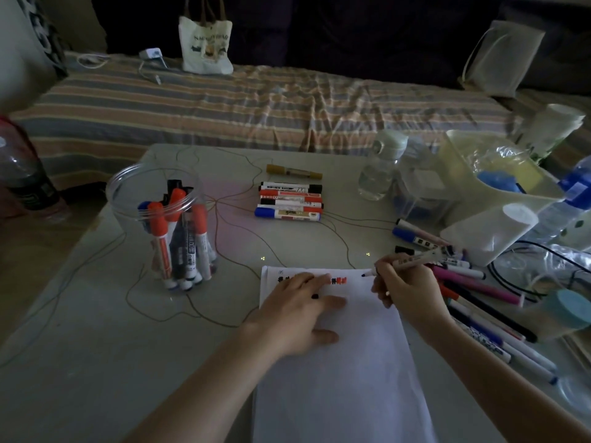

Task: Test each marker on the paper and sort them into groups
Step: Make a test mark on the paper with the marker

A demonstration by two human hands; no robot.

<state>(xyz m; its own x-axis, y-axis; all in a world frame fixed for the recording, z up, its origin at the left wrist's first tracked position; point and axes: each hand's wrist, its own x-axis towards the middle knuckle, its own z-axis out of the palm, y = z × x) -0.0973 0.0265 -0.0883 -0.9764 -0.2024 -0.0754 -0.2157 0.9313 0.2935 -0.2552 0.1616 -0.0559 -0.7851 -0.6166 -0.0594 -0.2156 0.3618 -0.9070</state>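
Right-hand fingers [382,276] pinched around marker [412,262], tip over paper [345,362]; left-hand fingers [319,300] flat on paper.

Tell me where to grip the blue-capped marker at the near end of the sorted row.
Pinch the blue-capped marker mid-barrel from above, one of the fingers on its open near side. It lies flat, crosswise, its far side tight against the next marker, leaving little gap there.

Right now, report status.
Left hand flat on paper. Right hand fingers pinch marker, tip at paper's top edge. Nothing blocking.
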